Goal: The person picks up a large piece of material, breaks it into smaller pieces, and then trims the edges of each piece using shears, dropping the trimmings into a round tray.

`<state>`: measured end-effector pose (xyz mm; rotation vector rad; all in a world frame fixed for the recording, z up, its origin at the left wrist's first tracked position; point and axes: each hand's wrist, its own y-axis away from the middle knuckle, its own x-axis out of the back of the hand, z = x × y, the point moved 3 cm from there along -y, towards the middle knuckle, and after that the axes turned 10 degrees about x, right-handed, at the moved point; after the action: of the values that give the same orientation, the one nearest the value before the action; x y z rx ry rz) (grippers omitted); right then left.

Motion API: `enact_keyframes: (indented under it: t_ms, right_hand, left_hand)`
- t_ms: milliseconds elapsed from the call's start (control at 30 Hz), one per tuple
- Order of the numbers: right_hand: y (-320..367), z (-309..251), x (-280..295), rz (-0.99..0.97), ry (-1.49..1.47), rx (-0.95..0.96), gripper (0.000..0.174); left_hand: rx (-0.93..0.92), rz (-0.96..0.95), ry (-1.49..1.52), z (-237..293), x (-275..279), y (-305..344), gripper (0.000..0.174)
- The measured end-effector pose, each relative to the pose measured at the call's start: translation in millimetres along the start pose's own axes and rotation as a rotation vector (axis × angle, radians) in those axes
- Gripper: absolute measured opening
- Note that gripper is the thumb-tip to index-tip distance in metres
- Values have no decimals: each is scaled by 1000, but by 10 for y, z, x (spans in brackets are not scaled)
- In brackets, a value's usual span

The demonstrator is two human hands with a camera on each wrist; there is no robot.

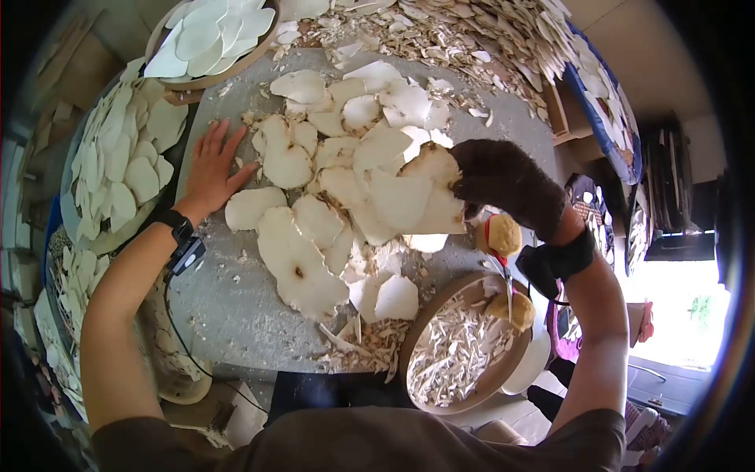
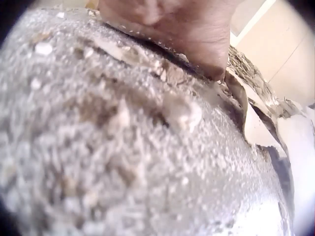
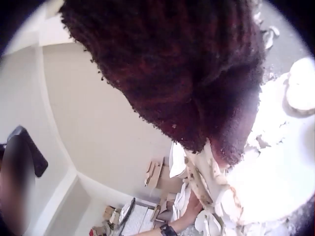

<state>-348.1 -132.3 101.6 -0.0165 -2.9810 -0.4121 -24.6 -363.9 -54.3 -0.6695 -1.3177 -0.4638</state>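
Observation:
My left hand (image 1: pixel 214 161) lies flat on the grey tabletop (image 1: pixel 212 275), fingers spread, left of the heaped slices. In the left wrist view its wrist (image 2: pixel 172 34) rests close over the crumb-strewn surface. My right hand (image 1: pixel 503 181), in a dark knitted glove, pinches the brown edge of a pale flat slice (image 1: pixel 429 189) over the heap. Thumb and fingers meet at the slice's edge in the right wrist view, where the glove (image 3: pixel 182 73) fills the top. More thin pale slices (image 1: pixel 299 263), some with ragged brown rims, overlap beneath and in front.
A round tray of strips (image 1: pixel 456 362) stands at the front right, with a foam-padded, red-handled tool (image 1: pixel 502 236) at its rim. Smooth slices fill a round basket (image 1: pixel 212 39) at the back left and a bin (image 1: pixel 118 173) at left. Trimmings (image 1: pixel 440 39) pile up behind.

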Motion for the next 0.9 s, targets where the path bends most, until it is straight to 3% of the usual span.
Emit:
enact_keyframes:
  t_ms: [133,233,300,333,367,467,633,667,733,833,900]
  right_hand:
    - [251,-35,-141,103,97,51,27]
    - [488,-19,-53,231,68,52,25]
    - [712,-45,-82,288,4,45,25]
    - [819,-68,-137,264,-7,43,24]
    - [938,-96,-207,238,-18,41,24]
    - [1183,-112,-554,144,-23,27,27]
    - [1216,-37,-1442,-95,-223,-26,32]
    - [1200,-12,-1617,-175,-198,-21,31]
    - [1198,79,-1907,-185,-147,34,29]
    - [1190,105,-2018,-246,630,406,29]
    - [1178,587,-1833,-265,110,206,27]
  left_hand:
    - [-55,-74,82,-230,-80,-40,64]
    - [48,-331,442,-416,61,-100,57]
    - [236,-412,853,-389,335,19,50]
    - [337,-448,1056,-292,563,124,46]
    - [307,-331,1169,-122,809,249,39]
    - [295,-373,1460,492,1483,818,39]
    - [243,-878,1836,1494,1428,1898,50]
    - [286,-890,1982,1670,1432,2051,47]
    - [424,-853,1944,1752,1257,2309,42]
    - [625,-655,2086,1651,1198,2583,39]
    - [668,-536,2113,1500,1241,2682,38]
